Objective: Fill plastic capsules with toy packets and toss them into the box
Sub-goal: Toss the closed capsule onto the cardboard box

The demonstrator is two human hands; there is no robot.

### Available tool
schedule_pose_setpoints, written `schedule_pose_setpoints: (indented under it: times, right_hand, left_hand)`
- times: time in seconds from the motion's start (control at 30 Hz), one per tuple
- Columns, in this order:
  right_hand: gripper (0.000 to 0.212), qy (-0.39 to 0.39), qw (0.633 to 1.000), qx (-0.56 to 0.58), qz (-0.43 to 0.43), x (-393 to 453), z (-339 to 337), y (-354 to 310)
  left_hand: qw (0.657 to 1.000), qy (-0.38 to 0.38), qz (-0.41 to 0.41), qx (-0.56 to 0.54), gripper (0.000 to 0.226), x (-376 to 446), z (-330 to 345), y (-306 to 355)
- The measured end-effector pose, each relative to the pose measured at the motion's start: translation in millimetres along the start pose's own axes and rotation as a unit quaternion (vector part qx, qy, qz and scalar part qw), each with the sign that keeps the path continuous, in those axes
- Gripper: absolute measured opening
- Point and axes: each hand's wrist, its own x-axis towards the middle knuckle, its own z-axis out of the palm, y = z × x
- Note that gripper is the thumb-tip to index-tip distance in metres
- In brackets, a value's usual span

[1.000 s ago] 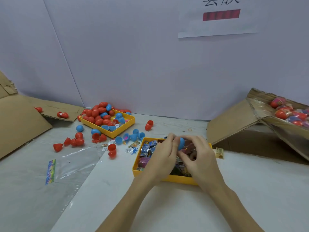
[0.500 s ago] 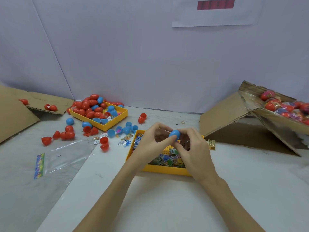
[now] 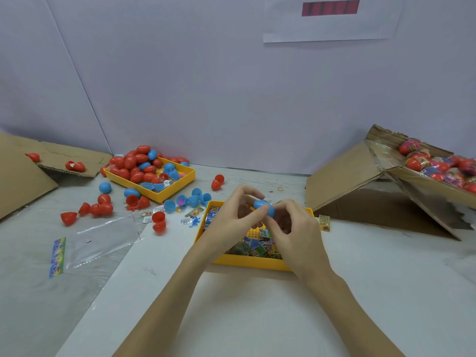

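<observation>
A blue plastic capsule [image 3: 264, 207] is held between both hands above the near yellow tray [image 3: 247, 261], which holds several toy packets. My left hand [image 3: 231, 222] pinches the capsule from the left with thumb and fingers. My right hand [image 3: 293, 233] grips it from the right with curled fingers. The cardboard box [image 3: 401, 176] at the right is tilted and holds several filled capsules [image 3: 438, 163].
A second yellow tray [image 3: 157, 194] at the back left is heaped with red and blue capsule halves. Loose halves and small packets lie scattered between the trays. A clear plastic bag [image 3: 103, 235] lies at the left. Flattened cardboard [image 3: 20, 176] sits at far left.
Both hands have lifted slightly from the tray with the blue capsule, which now shows more fully between the fingertips. The view has tilted down a little.
</observation>
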Motion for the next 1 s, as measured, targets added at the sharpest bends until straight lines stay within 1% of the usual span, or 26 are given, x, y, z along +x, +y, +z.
schedule_pose_setpoints:
  times: [0.07, 0.13, 0.17, 0.27, 0.3, 0.37, 0.4, 0.5, 0.53, 0.63, 0.73, 0.83, 0.87, 0.93, 1.0]
  right_hand:
    - [0.03, -0.015, 1.0, 0.01, 0.01, -0.2, -0.3, -1.6]
    - [0.045, -0.026, 0.999, 0.022, 0.029, 0.0, -0.2, -4.0]
    - [0.047, -0.022, 0.999, 0.024, 0.036, 0.0, -0.3, -4.3]
    - [0.029, -0.01, 0.999, -0.013, 0.04, 0.8, -2.7, -0.6]
    - [0.022, -0.023, 0.998, -0.037, 0.039, 1.6, -3.6, 1.1]
    - [0.013, -0.079, 0.992, -0.087, 0.042, 3.0, -3.9, 1.7]
    - [0.012, -0.11, 0.986, -0.113, 0.05, 3.5, -3.6, 0.1]
    - [0.027, -0.18, 0.962, -0.179, 0.098, 7.6, -4.2, -5.6]
    - [0.029, -0.193, 0.956, -0.194, 0.106, 9.0, -4.7, -6.9]
    - [0.02, -0.219, 0.942, -0.234, 0.104, 11.2, -5.2, -9.2]
    - [0.021, -0.203, 0.945, -0.238, 0.095, 9.3, -3.0, -8.0]
    - [0.016, -0.142, 0.968, -0.192, 0.084, 5.7, -1.5, -6.6]
    - [0.014, -0.115, 0.975, -0.172, 0.08, 4.2, -1.1, -6.6]
    - [0.011, -0.068, 0.986, -0.127, 0.086, 2.1, -0.8, -7.0]
    - [0.008, -0.035, 0.991, -0.076, 0.103, 2.1, -0.7, -7.2]
  left_hand:
    - [1.0, 0.008, -0.002, -0.019, 0.013, 0.2, -0.6, -0.2]
    - [0.998, 0.041, -0.004, -0.038, 0.01, 0.9, -3.0, -1.6]
    - [0.997, 0.059, -0.003, -0.045, 0.011, 1.6, -4.9, -2.2]
    - [0.994, 0.089, -0.008, -0.063, 0.025, 3.6, -12.3, -3.0]
    - [0.994, 0.092, -0.009, -0.061, 0.029, 4.1, -14.7, -2.7]
    - [0.994, 0.096, -0.014, -0.049, 0.033, 5.1, -18.2, -3.4]
    - [0.994, 0.1, -0.022, -0.041, 0.033, 5.7, -18.8, -4.0]
    - [0.993, 0.112, -0.04, 0.001, 0.037, 3.8, -18.5, -6.8]
    - [0.992, 0.117, -0.041, 0.013, 0.039, 3.1, -18.4, -8.1]
    - [0.992, 0.118, -0.05, 0.021, 0.039, 4.3, -17.4, -10.5]
    - [0.992, 0.108, -0.066, -0.029, 0.033, 6.6, -16.2, -13.7]
    - [0.993, 0.094, -0.066, -0.041, 0.017, 11.1, -15.6, -17.1]
    - [0.992, 0.092, -0.065, -0.05, 0.015, 11.0, -15.4, -18.0]
    - [0.992, 0.082, -0.06, -0.074, 0.029, 11.4, -15.4, -18.3]
    - [0.993, 0.075, -0.065, -0.066, 0.034, 12.7, -13.9, -15.8]
